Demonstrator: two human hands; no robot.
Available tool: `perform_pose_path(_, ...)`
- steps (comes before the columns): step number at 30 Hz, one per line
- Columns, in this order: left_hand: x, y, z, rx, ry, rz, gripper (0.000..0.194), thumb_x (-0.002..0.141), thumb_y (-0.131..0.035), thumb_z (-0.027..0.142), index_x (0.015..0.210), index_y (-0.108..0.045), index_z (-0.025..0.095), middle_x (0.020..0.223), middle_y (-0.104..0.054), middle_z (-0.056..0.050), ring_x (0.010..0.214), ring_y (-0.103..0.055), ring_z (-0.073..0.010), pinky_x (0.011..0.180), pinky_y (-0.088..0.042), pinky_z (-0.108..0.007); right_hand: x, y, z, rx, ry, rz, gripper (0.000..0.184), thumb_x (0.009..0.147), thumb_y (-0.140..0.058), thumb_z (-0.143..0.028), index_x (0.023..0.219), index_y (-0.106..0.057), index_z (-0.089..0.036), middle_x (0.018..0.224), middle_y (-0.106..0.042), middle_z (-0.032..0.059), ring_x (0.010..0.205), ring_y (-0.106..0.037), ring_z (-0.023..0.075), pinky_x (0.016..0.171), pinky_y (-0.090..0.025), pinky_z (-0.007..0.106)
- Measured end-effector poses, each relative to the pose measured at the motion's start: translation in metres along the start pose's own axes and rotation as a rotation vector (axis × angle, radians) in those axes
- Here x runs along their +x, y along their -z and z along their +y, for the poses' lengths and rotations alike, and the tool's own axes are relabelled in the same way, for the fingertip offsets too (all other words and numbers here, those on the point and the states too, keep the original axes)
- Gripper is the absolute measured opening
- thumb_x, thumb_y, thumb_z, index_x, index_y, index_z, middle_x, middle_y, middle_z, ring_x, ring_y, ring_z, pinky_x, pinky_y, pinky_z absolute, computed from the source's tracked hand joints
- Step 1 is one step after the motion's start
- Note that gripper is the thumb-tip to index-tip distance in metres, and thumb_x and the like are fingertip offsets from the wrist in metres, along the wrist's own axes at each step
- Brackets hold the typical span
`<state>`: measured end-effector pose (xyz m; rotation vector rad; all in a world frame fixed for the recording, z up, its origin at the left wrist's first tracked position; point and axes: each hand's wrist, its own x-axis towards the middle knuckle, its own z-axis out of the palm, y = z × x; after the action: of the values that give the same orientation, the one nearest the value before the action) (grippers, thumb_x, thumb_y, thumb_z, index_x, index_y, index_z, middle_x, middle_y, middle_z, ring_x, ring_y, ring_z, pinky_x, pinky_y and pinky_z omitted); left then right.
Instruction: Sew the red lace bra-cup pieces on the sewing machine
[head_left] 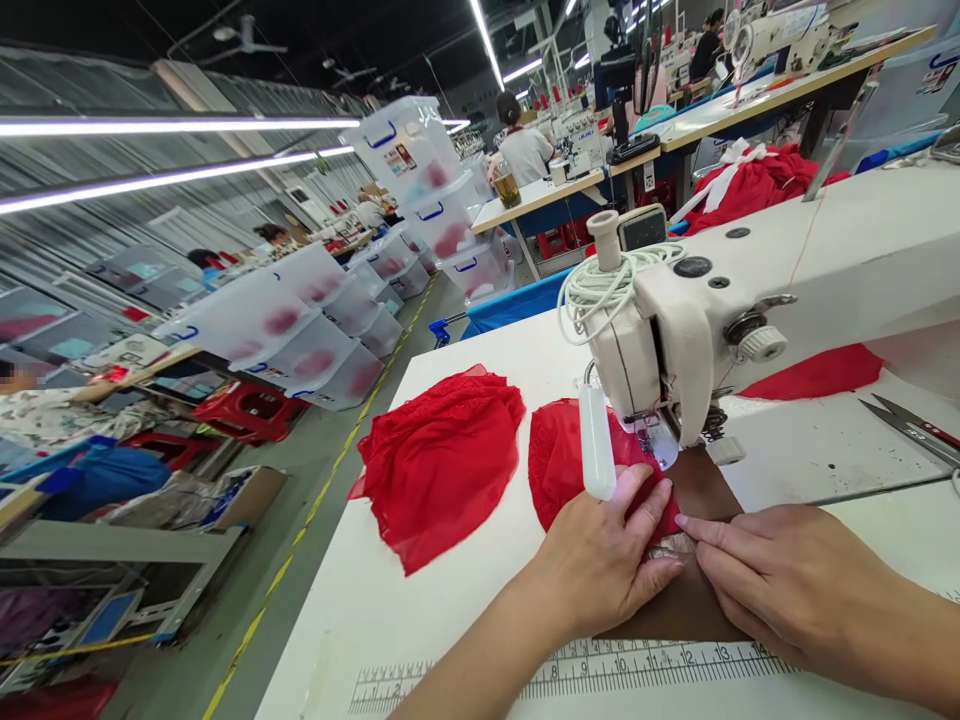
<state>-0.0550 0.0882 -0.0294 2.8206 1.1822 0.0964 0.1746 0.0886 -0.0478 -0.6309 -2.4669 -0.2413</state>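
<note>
Under the needle area of a white sewing machine lies a piece of red fabric, partly covered by the machine head and my fingers. My left hand rests on that fabric near the presser foot, fingers spread and pressing down. From the right, my right hand reaches in, index finger stretched out with its tip at the fabric's edge; some of its other fingers are partly hidden. Beneath both hands is a brown sheet on the table. A second red fabric piece, with a gathered upper edge, lies to the left.
Dark scissors lie at the right. A printed ruler strip runs along the front of the white table. More red fabric shows behind the machine. Stacked clear bins and several people at machines stand beyond.
</note>
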Motion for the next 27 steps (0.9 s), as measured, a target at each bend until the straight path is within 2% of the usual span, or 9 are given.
perform_pose_path(7, -0.0008, -0.0013, 0.0003, 0.013, 0.008, 0.001, 0.075, 0.104, -0.024, 0.062, 0.153, -0.043, 0.008, 0.157, -0.044, -0.021, 0.128, -0.057, -0.0325, 0.087, -0.062, -0.044, -0.0003, 0.0008, 0.0, 0.016, 0.018, -0.013, 0.031, 0.098, -0.037, -0.008, 0.083, -0.062, -0.018, 0.084, -0.073, 0.0063, 0.057, -0.059, 0.0179, 0.054, -0.041, 0.034)
perform_pose_path(15, -0.0018, -0.003, -0.0006, 0.03, -0.002, 0.027, 0.074, 0.104, -0.029, 0.062, 0.152, -0.045, 0.009, 0.157, -0.046, -0.018, 0.131, -0.054, -0.031, 0.083, -0.06, -0.04, -0.0008, -0.0015, 0.0002, 0.011, 0.022, -0.026, 0.028, 0.095, -0.039, -0.005, 0.085, -0.061, -0.019, 0.087, -0.074, 0.0061, 0.056, -0.059, 0.018, 0.054, -0.042, 0.035)
perform_pose_path(22, -0.0036, -0.0057, -0.0015, 0.016, -0.022, 0.11, 0.069, 0.106, -0.025, 0.056, 0.148, -0.05, 0.006, 0.155, -0.05, -0.017, 0.13, -0.056, -0.0295, 0.096, -0.056, -0.04, -0.0031, -0.0035, 0.0, -0.005, 0.048, -0.02, 0.028, 0.096, -0.039, -0.007, 0.088, -0.062, -0.018, 0.088, -0.075, 0.0073, 0.057, -0.06, 0.0183, 0.055, -0.041, 0.035)
perform_pose_path(27, -0.0029, -0.0054, -0.0011, 0.026, -0.016, 0.142, 0.073, 0.106, -0.018, 0.057, 0.146, -0.052, 0.006, 0.154, -0.051, -0.015, 0.128, -0.058, -0.0298, 0.1, -0.055, -0.04, -0.0021, -0.0047, 0.0, -0.009, 0.05, -0.027, 0.028, 0.097, -0.038, -0.008, 0.087, -0.063, -0.018, 0.088, -0.075, 0.0071, 0.057, -0.059, 0.0181, 0.055, -0.041, 0.035)
